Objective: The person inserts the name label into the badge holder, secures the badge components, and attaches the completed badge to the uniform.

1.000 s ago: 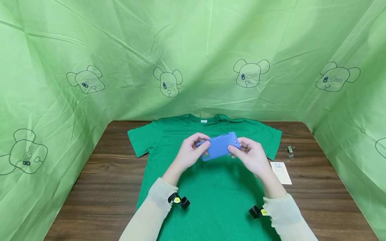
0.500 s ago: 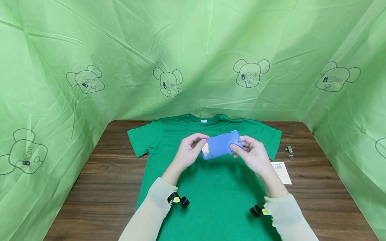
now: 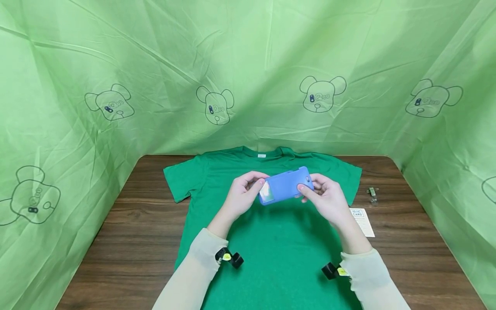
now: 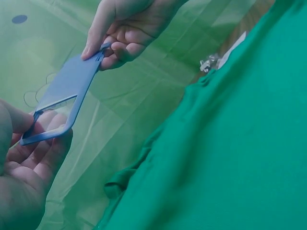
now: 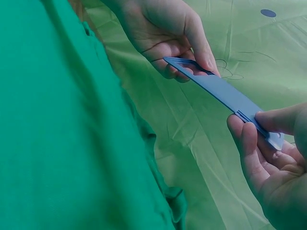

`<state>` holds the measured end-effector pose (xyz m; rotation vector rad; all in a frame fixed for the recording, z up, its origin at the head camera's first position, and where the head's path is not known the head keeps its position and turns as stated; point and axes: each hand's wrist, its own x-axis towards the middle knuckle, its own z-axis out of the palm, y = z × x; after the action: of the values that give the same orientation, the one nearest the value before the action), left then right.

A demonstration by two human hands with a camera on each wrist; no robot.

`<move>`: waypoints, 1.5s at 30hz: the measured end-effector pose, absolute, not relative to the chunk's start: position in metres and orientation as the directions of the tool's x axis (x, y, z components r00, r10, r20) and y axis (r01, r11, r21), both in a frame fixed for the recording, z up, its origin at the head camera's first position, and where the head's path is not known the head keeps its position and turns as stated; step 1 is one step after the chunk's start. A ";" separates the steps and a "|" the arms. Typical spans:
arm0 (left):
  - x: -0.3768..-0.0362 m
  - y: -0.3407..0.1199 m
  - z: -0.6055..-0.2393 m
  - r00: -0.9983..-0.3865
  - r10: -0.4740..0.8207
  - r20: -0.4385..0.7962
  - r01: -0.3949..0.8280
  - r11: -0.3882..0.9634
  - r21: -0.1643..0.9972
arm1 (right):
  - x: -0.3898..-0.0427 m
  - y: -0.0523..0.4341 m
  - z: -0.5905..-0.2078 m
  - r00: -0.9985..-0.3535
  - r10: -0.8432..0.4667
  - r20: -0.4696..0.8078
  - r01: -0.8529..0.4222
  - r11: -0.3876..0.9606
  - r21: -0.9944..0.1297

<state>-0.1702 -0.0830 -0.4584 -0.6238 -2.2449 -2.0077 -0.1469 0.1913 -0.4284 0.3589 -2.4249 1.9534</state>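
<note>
A: Both hands are up over the middle of the table. The left hand (image 3: 243, 194) pinches one short end of a flat blue plastic card holder (image 3: 286, 186), thumb on top and fingers curled beneath, right at its open window.

B: And the right hand (image 3: 324, 197) pinches the opposite short end, the one with the slot, thumb over fingers. The right wrist view shows it well: that blue holder (image 5: 225, 93) spans the gap between the two grips like a little bridge.

A: I'd say an end-to-end hold keeps the window clear, and something pale shows inside it at the left end. What it is, I cannot tell.

B: The holder hangs in the air, touching nothing but fingers, above the chest of a green cotton T-shirt (image 3: 279, 241) spread flat, collar toward the far edge of the brown wooden table (image 3: 128, 241).

A: Laid flat like that, the shirt makes a smooth surface under the hands.

B: Toward the right edge, a white printed paper card (image 3: 362, 221) lies just beside the shirt's sleeve, and a small metal clip (image 3: 373, 193) sits beyond it, apart.

A: The count: one holder, one shirt, one card, one clip. Green printed sheeting (image 3: 248, 64) walls the table on three sides.
</note>
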 end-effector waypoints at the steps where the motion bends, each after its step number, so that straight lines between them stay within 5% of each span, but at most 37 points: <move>1: -0.170 -0.083 -0.458 -0.915 0.253 0.314 0.339 0.064 0.938 | -0.147 0.191 -0.428 -0.974 -0.173 0.148 -0.181 0.196 -0.964; 45: -0.171 -0.082 -0.460 -0.911 0.247 0.331 0.361 0.088 0.928 | -0.148 0.204 -0.422 -0.976 -0.159 0.152 -0.173 0.129 -0.976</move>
<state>-0.1711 -0.0825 -0.4599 -0.6303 -2.2497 -1.9650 -0.1479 0.2040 -0.4219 0.3458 -2.3525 2.0365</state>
